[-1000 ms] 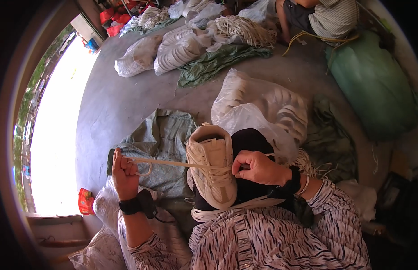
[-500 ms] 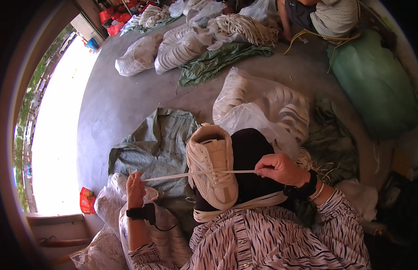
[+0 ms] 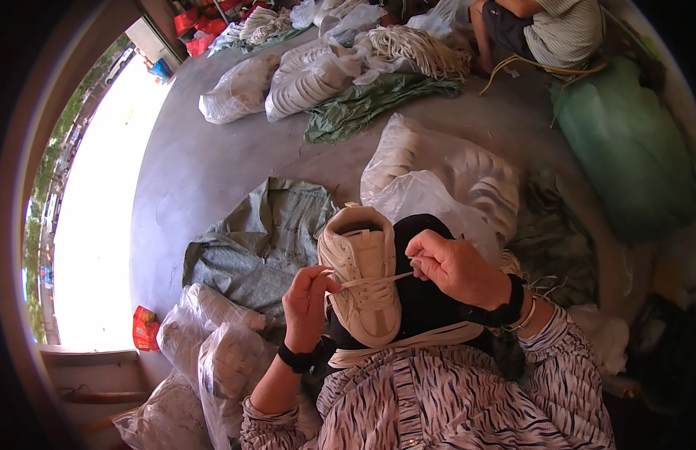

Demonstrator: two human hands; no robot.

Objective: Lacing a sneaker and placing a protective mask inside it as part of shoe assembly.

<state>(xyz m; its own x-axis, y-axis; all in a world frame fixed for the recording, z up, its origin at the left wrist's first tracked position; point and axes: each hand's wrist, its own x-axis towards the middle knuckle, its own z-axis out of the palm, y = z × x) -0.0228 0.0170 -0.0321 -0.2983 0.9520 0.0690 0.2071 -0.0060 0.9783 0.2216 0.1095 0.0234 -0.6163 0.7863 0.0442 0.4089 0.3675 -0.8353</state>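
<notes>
A cream sneaker (image 3: 361, 304) rests on my dark-clad lap, its toe toward me and its opening facing away. A pale flat shoelace (image 3: 376, 288) crosses its front, threaded through the lower eyelets. My left hand (image 3: 309, 296) pinches one side of the lace close to the shoe's left edge. On the other side, my right hand (image 3: 449, 266) grips the lace between thumb and fingers, just right of the shoe. More pale laces (image 3: 408, 343) lie in a bundle across my lap, below the toe.
A clear bag of shoe parts (image 3: 445, 176) lies ahead, and several plastic bags (image 3: 232, 352) crowd my left side. A green woven sack (image 3: 262, 232) is spread on the floor. Further off, a person (image 3: 554, 34) sits beside a large green bundle (image 3: 625, 150).
My left hand has moved right, in to the shoe's edge, so the lace no longer stretches far out to the left. My right hand has risen slightly, still holding the lace.
</notes>
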